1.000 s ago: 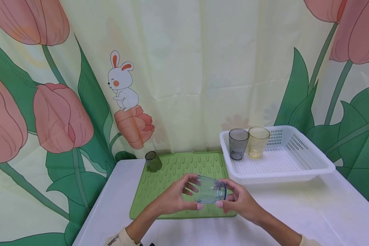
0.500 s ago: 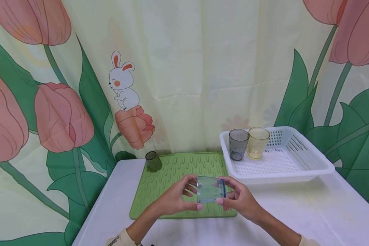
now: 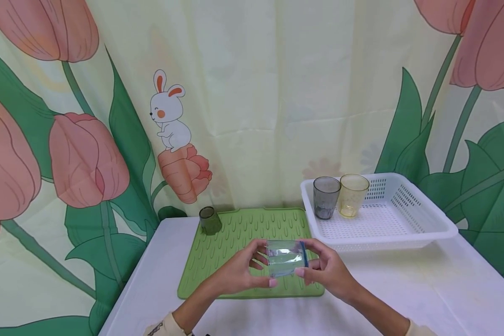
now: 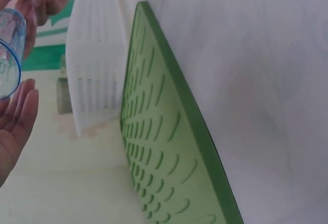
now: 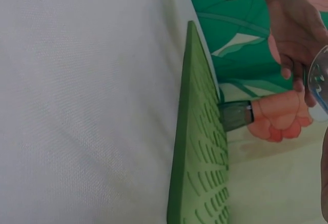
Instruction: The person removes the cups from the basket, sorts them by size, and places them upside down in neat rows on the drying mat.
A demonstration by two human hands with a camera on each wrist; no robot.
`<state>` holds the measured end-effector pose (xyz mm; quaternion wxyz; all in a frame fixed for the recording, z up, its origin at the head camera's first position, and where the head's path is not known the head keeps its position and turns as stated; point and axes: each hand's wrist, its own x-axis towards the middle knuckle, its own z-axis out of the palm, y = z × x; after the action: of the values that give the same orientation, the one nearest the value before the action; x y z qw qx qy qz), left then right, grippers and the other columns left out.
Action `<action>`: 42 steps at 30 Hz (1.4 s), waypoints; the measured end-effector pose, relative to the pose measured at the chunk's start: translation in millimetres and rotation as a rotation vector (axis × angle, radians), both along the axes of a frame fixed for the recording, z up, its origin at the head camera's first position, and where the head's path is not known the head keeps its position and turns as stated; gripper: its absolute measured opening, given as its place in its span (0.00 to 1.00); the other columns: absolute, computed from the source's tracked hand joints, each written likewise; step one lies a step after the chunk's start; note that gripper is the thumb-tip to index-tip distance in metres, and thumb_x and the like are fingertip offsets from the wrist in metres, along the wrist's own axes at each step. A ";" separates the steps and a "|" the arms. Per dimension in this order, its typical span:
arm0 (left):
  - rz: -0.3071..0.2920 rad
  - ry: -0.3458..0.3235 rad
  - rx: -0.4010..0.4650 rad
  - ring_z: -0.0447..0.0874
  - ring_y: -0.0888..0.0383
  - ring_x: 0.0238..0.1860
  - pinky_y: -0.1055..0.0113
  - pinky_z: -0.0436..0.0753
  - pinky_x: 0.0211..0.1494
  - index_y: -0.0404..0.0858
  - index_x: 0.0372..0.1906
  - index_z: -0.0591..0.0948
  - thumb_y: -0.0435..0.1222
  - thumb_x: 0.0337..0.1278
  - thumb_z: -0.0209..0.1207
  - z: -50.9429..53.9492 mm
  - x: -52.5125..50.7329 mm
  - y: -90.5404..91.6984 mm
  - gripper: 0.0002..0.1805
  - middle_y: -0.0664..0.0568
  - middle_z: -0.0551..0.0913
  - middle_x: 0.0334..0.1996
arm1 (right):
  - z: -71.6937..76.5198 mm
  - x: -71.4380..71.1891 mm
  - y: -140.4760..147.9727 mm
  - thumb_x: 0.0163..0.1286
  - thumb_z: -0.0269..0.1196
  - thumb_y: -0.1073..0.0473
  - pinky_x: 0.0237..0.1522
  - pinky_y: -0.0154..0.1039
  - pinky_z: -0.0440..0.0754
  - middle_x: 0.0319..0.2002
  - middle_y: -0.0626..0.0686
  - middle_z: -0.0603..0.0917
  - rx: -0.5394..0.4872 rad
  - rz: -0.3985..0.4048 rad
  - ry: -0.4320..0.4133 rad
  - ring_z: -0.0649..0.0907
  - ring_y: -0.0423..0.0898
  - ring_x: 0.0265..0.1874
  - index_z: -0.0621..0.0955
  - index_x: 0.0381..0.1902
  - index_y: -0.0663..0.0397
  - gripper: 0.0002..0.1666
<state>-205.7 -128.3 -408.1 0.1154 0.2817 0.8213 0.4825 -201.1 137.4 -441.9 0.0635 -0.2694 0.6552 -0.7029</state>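
Note:
A clear bluish glass (image 3: 284, 257) lies sideways in the air between both hands, above the green mat's (image 3: 252, 290) front part. My left hand (image 3: 239, 268) holds its left end, fingers curved behind and thumb at the lower edge. At the darker blue right end, my right hand (image 3: 329, 270) pinches it between thumb and fingers. The left wrist view shows the glass (image 4: 14, 34) at the left edge, with my left fingers (image 4: 23, 111) beside its rim. In the right wrist view the glass (image 5: 319, 78) is cut off by the frame.
A small dark glass (image 3: 210, 221) stands on the mat's back left corner. At the right, a white perforated basket (image 3: 382, 240) contains a grey glass (image 3: 325, 200) and a yellow glass (image 3: 353, 198) along its left side. Behind the white table (image 3: 386, 284) hangs a printed curtain (image 3: 252, 93).
The glass has turned between the fingers from a slight tilt to nearly level, and light now reflects off its side. Both hands have stayed almost in place.

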 end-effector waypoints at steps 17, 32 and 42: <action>0.024 -0.014 0.000 0.79 0.50 0.59 0.64 0.80 0.59 0.43 0.73 0.63 0.43 0.57 0.71 -4.7 -0.7 -10.9 0.41 0.53 0.77 0.59 | 6.6 -4.7 1.4 0.65 0.66 0.69 0.29 0.39 0.87 0.57 0.69 0.73 0.024 -0.021 -0.003 0.85 0.39 0.26 0.67 0.68 0.67 0.35; 0.085 0.032 -0.040 0.79 0.50 0.59 0.60 0.78 0.61 0.48 0.70 0.68 0.47 0.60 0.68 -12.8 4.2 -32.0 0.35 0.56 0.78 0.58 | 15.3 -17.4 1.9 0.64 0.68 0.67 0.30 0.39 0.86 0.61 0.68 0.70 0.083 -0.089 -0.018 0.83 0.39 0.23 0.68 0.68 0.63 0.36; 0.110 0.009 -0.044 0.77 0.44 0.60 0.52 0.78 0.62 0.47 0.68 0.72 0.46 0.62 0.67 -20.6 4.6 -48.7 0.31 0.54 0.78 0.58 | 22.0 -24.7 1.9 0.64 0.69 0.65 0.32 0.41 0.87 0.61 0.65 0.72 0.122 -0.111 -0.025 0.87 0.43 0.28 0.69 0.69 0.62 0.37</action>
<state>-201.1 -177.0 -428.6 0.0911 0.2358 0.8464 0.4687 -225.7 139.3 -419.9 0.0490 -0.2193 0.7099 -0.6675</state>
